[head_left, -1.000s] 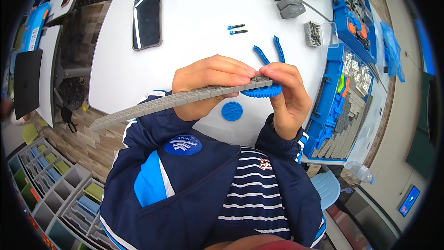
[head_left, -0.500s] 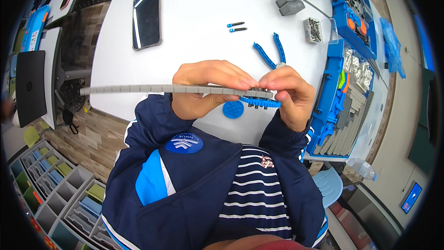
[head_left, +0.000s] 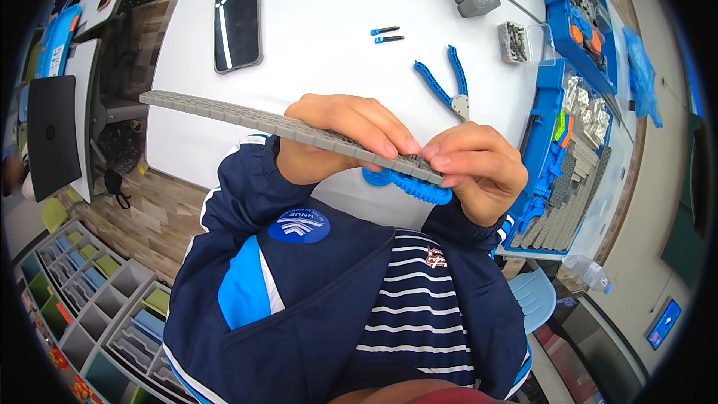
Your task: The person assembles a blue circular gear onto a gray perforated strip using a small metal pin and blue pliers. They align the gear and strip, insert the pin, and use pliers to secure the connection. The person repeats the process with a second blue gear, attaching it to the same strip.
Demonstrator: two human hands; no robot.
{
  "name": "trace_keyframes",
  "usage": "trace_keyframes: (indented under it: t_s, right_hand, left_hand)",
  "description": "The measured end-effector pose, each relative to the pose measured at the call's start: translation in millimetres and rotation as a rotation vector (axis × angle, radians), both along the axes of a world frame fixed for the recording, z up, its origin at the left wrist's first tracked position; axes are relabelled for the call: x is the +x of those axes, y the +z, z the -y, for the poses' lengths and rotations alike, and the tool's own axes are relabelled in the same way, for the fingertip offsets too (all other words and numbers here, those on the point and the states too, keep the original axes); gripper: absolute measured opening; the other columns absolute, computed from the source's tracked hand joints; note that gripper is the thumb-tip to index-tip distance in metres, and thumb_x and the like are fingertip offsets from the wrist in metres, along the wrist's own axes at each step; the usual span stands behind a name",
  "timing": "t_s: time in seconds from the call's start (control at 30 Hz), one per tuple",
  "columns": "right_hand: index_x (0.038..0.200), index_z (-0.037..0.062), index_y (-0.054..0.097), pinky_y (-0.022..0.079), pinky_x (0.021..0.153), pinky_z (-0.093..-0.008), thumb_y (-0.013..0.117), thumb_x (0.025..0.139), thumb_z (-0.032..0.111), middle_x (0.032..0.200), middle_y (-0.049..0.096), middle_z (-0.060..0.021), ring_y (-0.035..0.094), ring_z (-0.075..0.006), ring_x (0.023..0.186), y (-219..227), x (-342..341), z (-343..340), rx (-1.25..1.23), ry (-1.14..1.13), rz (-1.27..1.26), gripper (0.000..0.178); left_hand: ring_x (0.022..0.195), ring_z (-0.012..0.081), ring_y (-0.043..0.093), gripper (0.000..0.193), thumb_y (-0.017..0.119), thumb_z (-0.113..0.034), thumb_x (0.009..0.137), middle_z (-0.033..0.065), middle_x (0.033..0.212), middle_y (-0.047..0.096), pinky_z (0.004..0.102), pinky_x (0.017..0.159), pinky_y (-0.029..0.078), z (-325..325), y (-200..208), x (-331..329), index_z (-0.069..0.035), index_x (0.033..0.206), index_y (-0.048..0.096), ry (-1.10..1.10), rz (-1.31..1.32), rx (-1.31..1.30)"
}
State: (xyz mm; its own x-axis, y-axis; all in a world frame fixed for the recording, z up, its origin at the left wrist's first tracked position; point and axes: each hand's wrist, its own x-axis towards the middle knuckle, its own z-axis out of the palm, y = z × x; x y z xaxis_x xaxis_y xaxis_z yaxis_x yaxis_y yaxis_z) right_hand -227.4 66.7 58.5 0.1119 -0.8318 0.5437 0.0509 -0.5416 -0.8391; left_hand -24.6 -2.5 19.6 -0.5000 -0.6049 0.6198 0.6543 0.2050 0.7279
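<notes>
A long grey perforated beam (head_left: 224, 111) slants across in front of me, its far end out to the left. My left hand (head_left: 340, 129) grips it near its right end, fingers over the top and the thumb hidden below. A blue toothed gear (head_left: 420, 188) sits against the underside of that end. My right hand (head_left: 482, 168) pinches at the beam's right tip, with thumb and fingertips by small dark pieces there; exactly what they press is hard to make out. Behind the beam, partly covered, a round blue disc (head_left: 376, 177) lies on the white table (head_left: 314, 37).
Blue-handled pliers (head_left: 454, 90) lie beyond my right hand. Two blue-and-black pins (head_left: 389, 39), a phone (head_left: 238, 24), grey blocks (head_left: 477, 5) and a small box of dark pins (head_left: 513, 42) are farther off. Blue parts trays (head_left: 537, 142) stand along the right edge.
The beam has tilted so its broad holed face shows and its right end sits lower. The gear has turned with it, and my right hand has shifted slightly right.
</notes>
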Motion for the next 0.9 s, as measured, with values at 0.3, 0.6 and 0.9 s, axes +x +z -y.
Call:
trace_keyframes:
  t_s: [0.3, 0.6, 0.9]
  right_hand:
    - [0.093, -0.0016, 0.071, 0.056, 0.063, -0.03, 0.079, 0.069, -0.002, 0.087, 0.07, -0.014, 0.069, -0.0244, 0.076, 22, 17, -14, -0.045, -0.169, -0.187, 0.025]
    - [0.093, -0.0038, 0.071, 0.056, 0.061, -0.0295, 0.079, 0.062, -0.005, 0.087, 0.071, -0.0125, 0.07, -0.0239, 0.076, 26, 25, -19, -0.126, -0.169, -0.165, 0.032]
    - [0.094, -0.0039, 0.071, 0.056, 0.062, -0.0296, 0.079, 0.06, -0.006, 0.088, 0.07, -0.0122, 0.069, -0.0243, 0.076, 21, 24, -19, -0.18, -0.179, -0.181, 0.035]
  left_hand:
    - [0.095, 0.0313, 0.069, 0.014, 0.073, 0.001, 0.084, 0.0198, 0.099, 0.069, 0.0384, 0.083, 0.059, -9, 14, -3, 0.002, 0.096, 0.067, -0.052, -0.141, 0.122]
    - [0.092, 0.0322, 0.07, 0.011, 0.073, -0.001, 0.083, 0.0195, 0.096, 0.069, 0.037, 0.078, 0.06, -9, 25, 0, 0.002, 0.092, 0.066, -0.076, -0.165, 0.087]
    - [0.09, 0.0317, 0.07, 0.012, 0.073, -0.001, 0.083, 0.0194, 0.094, 0.07, 0.0366, 0.077, 0.06, -9, 27, 2, 0.003, 0.092, 0.066, -0.058, -0.131, 0.079]
